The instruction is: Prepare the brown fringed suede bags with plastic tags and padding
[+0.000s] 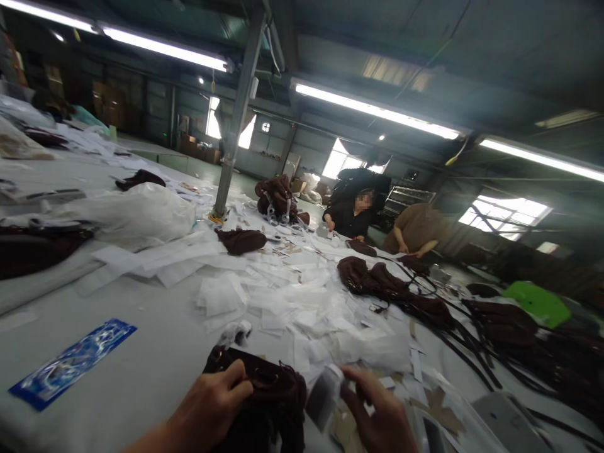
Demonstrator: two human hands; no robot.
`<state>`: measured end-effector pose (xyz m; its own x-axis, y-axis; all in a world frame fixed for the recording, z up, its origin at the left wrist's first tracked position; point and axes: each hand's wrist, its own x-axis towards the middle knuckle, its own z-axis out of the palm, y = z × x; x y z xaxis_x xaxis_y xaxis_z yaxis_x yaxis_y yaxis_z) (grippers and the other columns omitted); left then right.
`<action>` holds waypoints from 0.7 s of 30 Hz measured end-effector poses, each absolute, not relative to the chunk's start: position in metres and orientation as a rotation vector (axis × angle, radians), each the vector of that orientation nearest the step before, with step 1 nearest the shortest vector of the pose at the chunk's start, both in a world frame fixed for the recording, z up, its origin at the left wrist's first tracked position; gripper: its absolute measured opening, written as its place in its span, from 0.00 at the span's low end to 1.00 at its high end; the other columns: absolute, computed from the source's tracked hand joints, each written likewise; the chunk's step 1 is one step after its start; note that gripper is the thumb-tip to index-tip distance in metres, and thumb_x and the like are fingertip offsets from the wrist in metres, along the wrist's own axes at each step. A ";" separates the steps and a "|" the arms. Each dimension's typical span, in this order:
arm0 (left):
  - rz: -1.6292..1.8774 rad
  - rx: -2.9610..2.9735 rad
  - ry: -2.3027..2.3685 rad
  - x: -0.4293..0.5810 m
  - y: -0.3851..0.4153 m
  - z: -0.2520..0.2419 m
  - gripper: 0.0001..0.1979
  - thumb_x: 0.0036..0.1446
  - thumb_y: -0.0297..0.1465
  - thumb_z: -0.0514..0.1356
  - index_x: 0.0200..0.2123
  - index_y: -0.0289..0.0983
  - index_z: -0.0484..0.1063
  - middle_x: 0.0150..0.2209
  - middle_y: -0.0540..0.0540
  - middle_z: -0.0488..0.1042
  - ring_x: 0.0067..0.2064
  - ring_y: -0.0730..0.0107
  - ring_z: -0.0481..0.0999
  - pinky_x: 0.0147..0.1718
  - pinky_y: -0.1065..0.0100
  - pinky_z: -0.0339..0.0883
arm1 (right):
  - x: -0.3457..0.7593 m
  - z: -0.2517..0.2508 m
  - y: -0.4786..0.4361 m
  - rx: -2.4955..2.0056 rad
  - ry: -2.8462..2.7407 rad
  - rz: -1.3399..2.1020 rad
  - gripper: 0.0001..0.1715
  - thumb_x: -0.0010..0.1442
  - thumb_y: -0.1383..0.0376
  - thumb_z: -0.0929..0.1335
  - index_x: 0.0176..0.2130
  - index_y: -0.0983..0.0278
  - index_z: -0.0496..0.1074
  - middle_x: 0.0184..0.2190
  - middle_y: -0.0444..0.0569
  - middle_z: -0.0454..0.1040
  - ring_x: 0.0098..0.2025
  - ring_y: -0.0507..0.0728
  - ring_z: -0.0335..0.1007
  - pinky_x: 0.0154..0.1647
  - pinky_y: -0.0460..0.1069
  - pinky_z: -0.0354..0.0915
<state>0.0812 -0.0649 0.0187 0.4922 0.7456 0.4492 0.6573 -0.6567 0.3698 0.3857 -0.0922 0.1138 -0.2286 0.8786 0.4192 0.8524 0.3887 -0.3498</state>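
Note:
At the bottom centre a dark brown handbag (278, 384) stands on the table, its upper edge toward me. My left hand (214, 402) is closed on that edge, thumb and fingers pinched together. A crumpled clear-white wrapping (236, 333) sticks up behind the bag. Just right of the bag, my right hand (377, 412) pinches a blurred grey-white strip (324, 397) between thumb and fingers. The strip's material is too smeared to tell. The bag's lower part runs out of the picture.
White paper sheets (274, 302) litter the table's middle. A blue printed packet (73, 363) lies left. Brown bags with long straps (401, 289) spread along the right, near a green object (536, 303). A metal post (236, 119) rises behind; two people (352, 217) work across the table.

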 end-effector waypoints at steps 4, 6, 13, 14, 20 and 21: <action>1.085 2.793 1.177 0.087 -0.077 0.025 0.11 0.58 0.23 0.50 0.31 0.40 0.70 0.30 0.47 0.70 0.25 0.70 0.70 0.23 0.71 0.61 | 0.342 0.147 -0.066 -1.524 -2.190 -0.027 0.10 0.61 0.65 0.63 0.42 0.61 0.72 0.36 0.51 0.75 0.40 0.60 0.70 0.41 0.51 0.66; 1.140 2.837 1.152 0.091 -0.078 0.031 0.11 0.57 0.22 0.50 0.31 0.40 0.70 0.29 0.47 0.70 0.24 0.70 0.70 0.22 0.71 0.60 | 0.313 0.148 -0.054 -1.531 -2.388 -0.062 0.10 0.59 0.70 0.63 0.38 0.61 0.74 0.34 0.51 0.74 0.40 0.60 0.69 0.40 0.52 0.64; 1.163 2.865 1.166 0.094 -0.077 0.031 0.13 0.57 0.21 0.48 0.29 0.40 0.70 0.27 0.46 0.70 0.26 0.68 0.72 0.24 0.70 0.60 | 0.247 0.103 -0.030 -1.290 -2.722 0.554 0.08 0.45 0.75 0.68 0.18 0.65 0.72 0.15 0.40 0.69 0.19 0.50 0.63 0.21 0.43 0.58; 1.104 2.845 1.203 0.092 -0.075 0.030 0.14 0.58 0.21 0.47 0.29 0.40 0.70 0.28 0.46 0.71 0.27 0.67 0.73 0.24 0.70 0.61 | 0.247 0.101 -0.027 -1.283 -2.693 0.608 0.09 0.46 0.74 0.68 0.18 0.65 0.73 0.14 0.38 0.69 0.18 0.49 0.63 0.19 0.42 0.56; 0.390 2.437 1.382 0.081 -0.043 0.050 0.08 0.56 0.28 0.54 0.39 0.38 0.70 0.43 0.41 0.73 0.37 0.56 0.77 0.34 0.63 0.67 | 0.297 0.130 -0.038 -1.504 -2.197 0.453 0.18 0.62 0.65 0.60 0.45 0.64 0.75 0.38 0.51 0.79 0.39 0.57 0.73 0.41 0.49 0.64; 0.310 2.389 1.361 0.080 -0.034 0.053 0.10 0.55 0.31 0.55 0.41 0.38 0.70 0.45 0.39 0.73 0.40 0.53 0.76 0.37 0.61 0.67 | 0.310 0.129 -0.048 -1.562 -2.130 0.431 0.18 0.62 0.62 0.61 0.45 0.65 0.75 0.37 0.52 0.79 0.39 0.59 0.73 0.41 0.50 0.65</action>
